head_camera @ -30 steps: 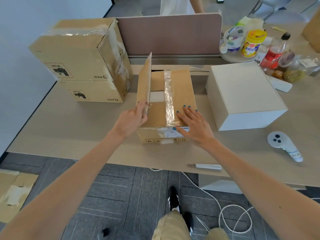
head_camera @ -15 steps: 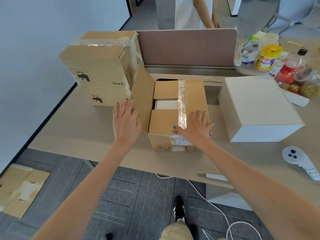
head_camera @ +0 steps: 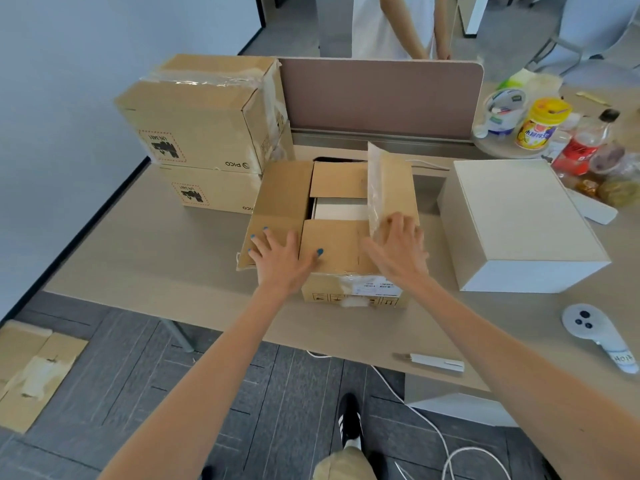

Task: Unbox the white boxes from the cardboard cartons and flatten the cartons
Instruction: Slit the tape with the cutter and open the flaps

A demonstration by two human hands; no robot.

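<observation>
Two hands rest on an open carton [head_camera: 332,251] at the centre of the tabletop [head_camera: 156,258]. The left hand [head_camera: 280,258] lies flat on the left flap [head_camera: 277,199], which is folded outward toward 9 o'clock. Its grip is apart, with fingers spread and the thumb touching the near inner flap [head_camera: 332,240]. The right hand [head_camera: 398,247] sits on the near end of the taped right flap [head_camera: 388,181], which stands tilted upward. Its fingers are bent, and whether the grip is clamped on the flap cannot be told. Between the two inner flaps, a strip of a white box [head_camera: 341,209] shows inside the carton. A second white box [head_camera: 519,216] stands on the tabletop just beside the carton at 3 o'clock. Two taped cartons [head_camera: 201,133] sit stacked at 10 o'clock. Jars and bottles [head_camera: 540,126] crowd the 2 o'clock corner. A white controller [head_camera: 595,334] lies at 4 o'clock, and a slim white tool [head_camera: 433,362] lies near the front edge at 5 o'clock. Flattened cardboard [head_camera: 31,368] lies on the floor at 8 o'clock. A person in white [head_camera: 391,26] stands behind the divider [head_camera: 377,95] at 12 o'clock.
</observation>
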